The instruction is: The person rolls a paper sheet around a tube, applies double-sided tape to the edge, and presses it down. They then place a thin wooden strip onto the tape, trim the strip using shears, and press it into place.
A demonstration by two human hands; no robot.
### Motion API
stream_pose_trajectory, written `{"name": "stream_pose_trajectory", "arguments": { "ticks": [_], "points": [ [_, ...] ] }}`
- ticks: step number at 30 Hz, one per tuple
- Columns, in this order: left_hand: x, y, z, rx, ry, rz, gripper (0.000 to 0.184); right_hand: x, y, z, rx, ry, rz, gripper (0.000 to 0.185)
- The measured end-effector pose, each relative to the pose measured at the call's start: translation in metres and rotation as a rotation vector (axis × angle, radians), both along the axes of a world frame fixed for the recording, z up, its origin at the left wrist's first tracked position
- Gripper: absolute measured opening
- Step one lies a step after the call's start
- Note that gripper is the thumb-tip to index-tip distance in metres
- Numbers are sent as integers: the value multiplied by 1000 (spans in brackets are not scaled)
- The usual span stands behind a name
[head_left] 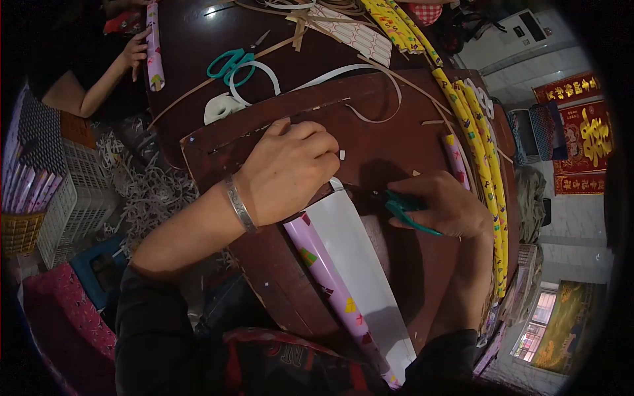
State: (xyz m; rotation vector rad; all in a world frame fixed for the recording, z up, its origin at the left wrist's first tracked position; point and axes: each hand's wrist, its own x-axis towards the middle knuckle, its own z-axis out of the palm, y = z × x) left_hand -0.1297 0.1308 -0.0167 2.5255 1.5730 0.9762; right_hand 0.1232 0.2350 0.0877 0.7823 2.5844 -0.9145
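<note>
My left hand [290, 165], with a silver bracelet at the wrist, is closed above the top end of a partly rolled sheet. Its fingers are curled, and what they pinch is hidden. The sheet has a pink patterned roll [330, 284] on its left side and a flat white part [360, 264] on its right. A short white strip shows just below my left fingers. My right hand [449, 204] is wrapped round green-handled scissors [406, 210], whose blades point left towards the strip.
Another person's hand [137, 53] holds a pink roll [154, 59] at the upper left. A second pair of scissors [232, 68], a tape roll [221, 108] and brown strips lie beyond the board. Yellow patterned rolls [485, 165] line the right edge. Shredded paper [148, 178] lies at left.
</note>
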Motion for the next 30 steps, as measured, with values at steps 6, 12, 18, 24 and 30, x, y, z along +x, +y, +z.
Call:
{"name": "stream_pose_trajectory", "arguments": {
  "ticks": [6,12,18,24,30],
  "points": [
    [0,1,-1,-30,-21,0,5,1,4,-1,39,16,38,50],
    [0,0,0,-32,-15,1,5,2,8,-1,31,39,49,50],
    [0,1,-2,-22,-20,-1,4,-8,13,8,-43,-21,58,46],
    [0,1,-1,-26,-13,0,4,-13,13,11,-129,-66,10,42],
    [1,1,-2,-18,-11,13,5,-19,8,17,-47,-80,31,42]
  ]
}}
